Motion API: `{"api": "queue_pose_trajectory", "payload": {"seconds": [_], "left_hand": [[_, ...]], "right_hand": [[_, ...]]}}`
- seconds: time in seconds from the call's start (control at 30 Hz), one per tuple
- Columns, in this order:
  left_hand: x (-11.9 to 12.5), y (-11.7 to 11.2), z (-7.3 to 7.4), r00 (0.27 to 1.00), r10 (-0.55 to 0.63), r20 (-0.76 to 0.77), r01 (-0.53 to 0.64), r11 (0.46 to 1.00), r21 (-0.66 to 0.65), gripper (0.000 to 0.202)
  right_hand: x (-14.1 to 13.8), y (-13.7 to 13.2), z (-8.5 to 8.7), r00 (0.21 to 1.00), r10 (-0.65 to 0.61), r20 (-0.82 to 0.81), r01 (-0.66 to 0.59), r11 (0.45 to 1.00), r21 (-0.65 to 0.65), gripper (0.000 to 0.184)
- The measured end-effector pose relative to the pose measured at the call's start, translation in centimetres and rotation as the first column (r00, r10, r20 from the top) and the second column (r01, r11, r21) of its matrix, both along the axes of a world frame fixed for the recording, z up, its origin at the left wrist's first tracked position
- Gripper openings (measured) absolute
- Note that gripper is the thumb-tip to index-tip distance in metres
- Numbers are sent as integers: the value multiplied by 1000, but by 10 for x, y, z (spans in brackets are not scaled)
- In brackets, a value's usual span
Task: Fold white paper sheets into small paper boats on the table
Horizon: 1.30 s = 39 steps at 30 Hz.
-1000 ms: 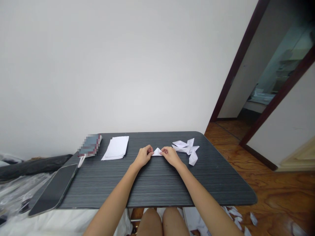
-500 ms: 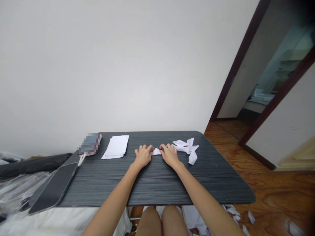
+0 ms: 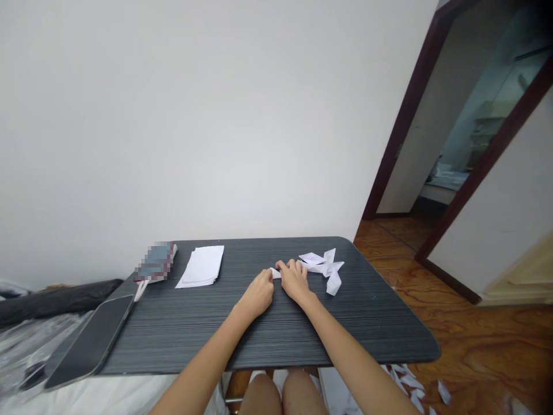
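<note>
A small folded piece of white paper lies on the dark table between my hands, mostly covered by them. My left hand is closed at the paper's left end, its fingers curled and pinching the edge. My right hand rests over the right side with bent fingers pressing on the paper; the fingertips partly hide it. Just right of that hand sits a group of folded white paper pieces. Farther left lies a stack of white paper sheets.
The dark table stands against a white wall. At its left are a phone-like dark slab and a pixelated item with a white cable. Folded paper pieces lie on the wooden floor at right, near a doorway.
My left hand has closed its fingers and shifted right and nearer to the right hand. The right hand now covers more of the folded paper. The whole view has tilted slightly.
</note>
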<state>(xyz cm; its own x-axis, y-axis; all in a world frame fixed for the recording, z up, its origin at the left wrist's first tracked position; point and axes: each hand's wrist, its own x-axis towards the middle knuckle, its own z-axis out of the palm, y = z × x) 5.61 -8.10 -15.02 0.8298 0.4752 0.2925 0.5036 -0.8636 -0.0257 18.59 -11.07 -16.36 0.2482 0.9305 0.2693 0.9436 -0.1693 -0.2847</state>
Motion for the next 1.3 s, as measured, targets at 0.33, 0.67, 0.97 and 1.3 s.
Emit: {"api": "queue_pose_trajectory", "payload": {"seconds": [0.33,0.67,0.97,1.3], "left_hand": [[5,7,2,988,139,59,-135,988,-71,22],[14,34,7,969,222,109,-205,967,-150,27],[11,35,-5,931,192,311,-144,975,-172,24],[18,25,-7,847,178,501,-96,978,-185,19]], "right_hand": [[2,0,-4,998,12,-56,-8,997,76,32],[12,12,-14,963,-27,-269,97,964,249,20],[-1,17,-5,958,-44,-282,75,992,100,25],[-2,10,6,947,82,-310,-20,980,198,25]]}}
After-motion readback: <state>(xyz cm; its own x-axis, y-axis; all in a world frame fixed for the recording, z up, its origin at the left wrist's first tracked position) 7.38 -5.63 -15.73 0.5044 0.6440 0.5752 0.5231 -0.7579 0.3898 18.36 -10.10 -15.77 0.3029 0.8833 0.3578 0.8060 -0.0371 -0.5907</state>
